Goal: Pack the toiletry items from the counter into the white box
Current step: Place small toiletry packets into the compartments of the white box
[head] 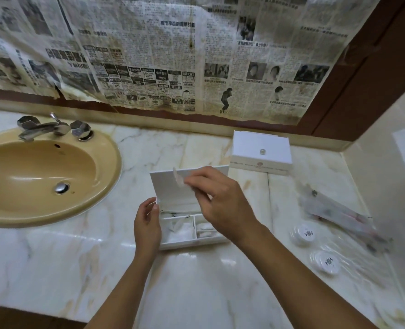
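sink: the tan basin (30, 176) is lying at the far left with its chrome tap (44, 128) behind it; its rim is ending well short of where I am working, so there is bare marble between them.

left hand: my left hand (147, 224) is resting against the left end of the white box (184, 243), fingers loosely curved and thumb tip at the wall; I am judging that it is steadying the box, not gripping it.

white box: it is sitting on the counter (54, 257) just in front of me, its lid (163, 186) standing open towards the mirror, with dividers showing and pale wrapped items already lying in the compartments.

right hand: my right hand (216, 200) is hovering over the box and pinching a thin clear packet (179, 180) between thumb and fingertips; the packet is blurred, so I cannot tell what it contains.

step: I am judging that I am lowering this packet into a compartment; the next move calls for a gentle drop clear of the dividers and the upright lid.

second box: a closed white box with a small knob (261, 151) is standing behind and to the right, near the open lid.

right counter: long wrapped packets (334, 210) and two round lidded pots (303, 233) are still waiting, near the side wall, leaving tight room there.
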A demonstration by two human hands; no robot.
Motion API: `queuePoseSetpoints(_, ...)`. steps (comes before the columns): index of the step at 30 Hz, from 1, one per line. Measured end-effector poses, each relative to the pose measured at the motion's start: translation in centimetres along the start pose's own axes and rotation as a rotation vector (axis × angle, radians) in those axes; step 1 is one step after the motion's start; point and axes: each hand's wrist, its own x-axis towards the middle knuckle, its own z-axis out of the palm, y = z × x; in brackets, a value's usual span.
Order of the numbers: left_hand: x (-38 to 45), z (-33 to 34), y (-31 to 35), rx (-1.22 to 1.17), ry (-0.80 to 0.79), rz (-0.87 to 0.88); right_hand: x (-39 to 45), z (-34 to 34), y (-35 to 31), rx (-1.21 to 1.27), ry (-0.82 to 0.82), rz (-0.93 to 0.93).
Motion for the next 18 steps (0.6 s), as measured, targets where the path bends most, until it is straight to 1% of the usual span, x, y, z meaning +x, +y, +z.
queuePoseSetpoints(2, 0.0, 0.0, 0.1, -0.003, -0.002, -0.003, 0.2, 2.9, 0.5, -0.026, -0.063, -0.051)
queuePoseSetpoints(5, 0.1, 0.1, 0.1, -0.010, 0.011, -0.007, -0.5, 6.9, 1.9, -0.091, -0.203, -0.035)
queuePoseSetpoints(10, 0.5, 0.1, -0.4, -0.027, 0.001, -0.022, -2.2, 10.3, 4.4, -0.298, -0.512, 0.129)
queuePoseSetpoints(12, 0.4, 0.1, -0.3, -0.026, -0.003, -0.021, -2.4, 11.0, 4.2, -0.314, -0.599, 0.212)
queuePoseSetpoints(15, 0.3, 0.1, -0.2, -0.030, 0.007, -0.030, -2.0, 11.3, 3.6, -0.282, -0.660, 0.366)
queuePoseSetpoints(16, 0.3, 0.1, -0.2, -0.034, 0.010, -0.033, -1.9, 11.2, 3.6, -0.261, -0.663, 0.393)
queuePoseSetpoints(18, 0.3, 0.1, -0.2, -0.037, 0.013, -0.031, -1.9, 10.6, 3.6, -0.263, -0.627, 0.380)
